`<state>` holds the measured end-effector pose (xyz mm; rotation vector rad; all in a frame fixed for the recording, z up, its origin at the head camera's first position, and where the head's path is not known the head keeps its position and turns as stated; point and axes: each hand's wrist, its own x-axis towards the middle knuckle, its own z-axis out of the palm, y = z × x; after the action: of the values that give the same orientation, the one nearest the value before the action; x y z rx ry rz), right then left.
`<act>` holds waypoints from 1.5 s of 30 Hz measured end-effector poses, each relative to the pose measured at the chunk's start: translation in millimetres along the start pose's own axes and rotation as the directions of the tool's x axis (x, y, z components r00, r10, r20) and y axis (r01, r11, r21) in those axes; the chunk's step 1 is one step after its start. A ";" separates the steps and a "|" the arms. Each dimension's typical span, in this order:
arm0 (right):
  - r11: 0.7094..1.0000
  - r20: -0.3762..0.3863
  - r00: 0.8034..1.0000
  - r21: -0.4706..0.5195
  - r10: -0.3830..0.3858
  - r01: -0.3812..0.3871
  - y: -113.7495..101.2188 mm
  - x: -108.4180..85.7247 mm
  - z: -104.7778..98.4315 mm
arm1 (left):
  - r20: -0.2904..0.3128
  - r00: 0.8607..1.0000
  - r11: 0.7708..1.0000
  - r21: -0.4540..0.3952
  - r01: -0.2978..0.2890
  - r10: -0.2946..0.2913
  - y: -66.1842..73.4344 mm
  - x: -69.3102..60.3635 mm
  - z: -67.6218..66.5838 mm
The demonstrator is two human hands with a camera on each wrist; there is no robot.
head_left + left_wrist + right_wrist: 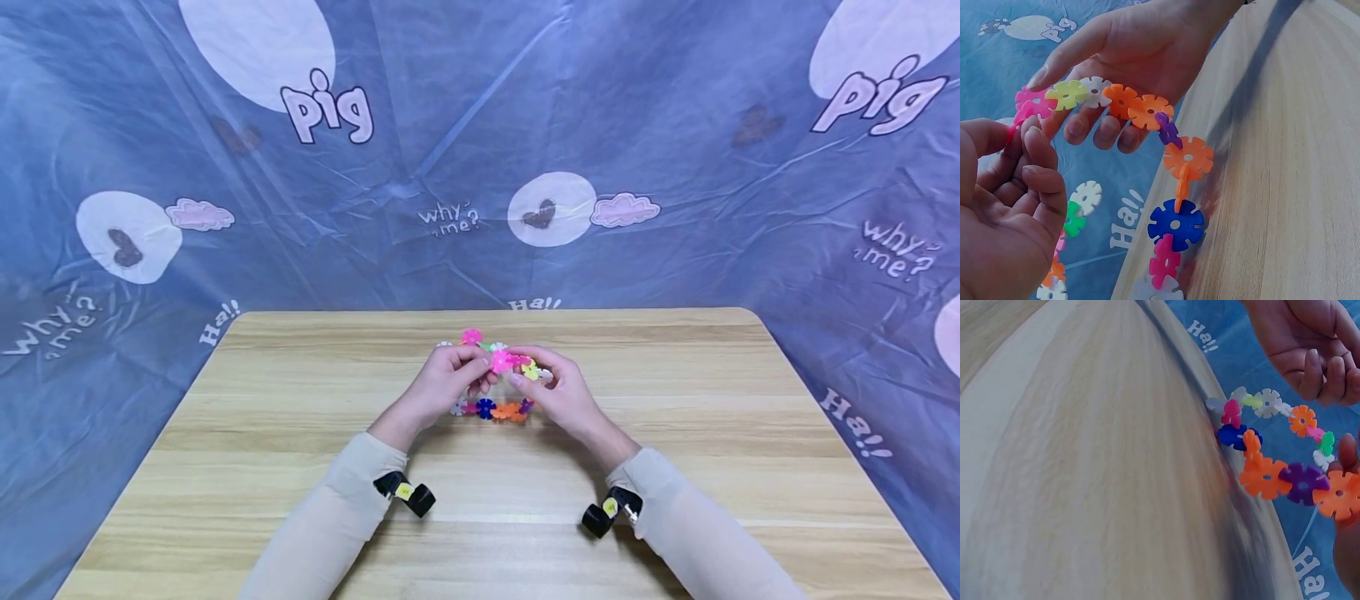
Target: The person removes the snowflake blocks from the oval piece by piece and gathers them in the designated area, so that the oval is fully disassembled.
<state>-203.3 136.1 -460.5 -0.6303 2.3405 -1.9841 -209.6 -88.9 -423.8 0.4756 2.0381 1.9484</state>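
A chain of notched plastic snowflake discs (1175, 225) in pink, yellow, white, orange, purple, blue and green hangs in a loop between the two hands. My left hand (438, 383) pinches a pink disc (1021, 120) between thumb and index finger. My right hand (564, 398) grips the chain near a second pink disc (1036, 103), thumb on one side and fingers beneath. The two pink discs meet at an angle; how deep their slots engage cannot be seen. In the right wrist view, the right hand (1349, 553) is mostly cut off by the frame edge.
The hands work over the back half of a wooden table (510, 533). A blue printed cloth (390, 167) hangs behind and at both sides. Each wrist wears a small black camera (422, 500). The lower part of the loop hangs close above the tabletop.
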 end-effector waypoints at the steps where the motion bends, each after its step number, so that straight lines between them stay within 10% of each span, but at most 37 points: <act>1: 1.000 0.002 1.000 0.000 -0.002 0.002 1.0 -0.1 -0.7 | -0.007 1.000 1.000 0.000 0.005 -0.005 0.7 -0.3 -0.1; 45: 0.998 -0.057 0.998 0.060 0.012 -0.008 1.5 -9.7 -0.9 | -0.180 0.983 0.993 0.105 0.053 -0.033 5.5 1.1 11.2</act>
<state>-195.1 140.2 -464.2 -0.5655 2.3003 -2.0863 -205.6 -78.1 -418.8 0.2870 2.2540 1.9228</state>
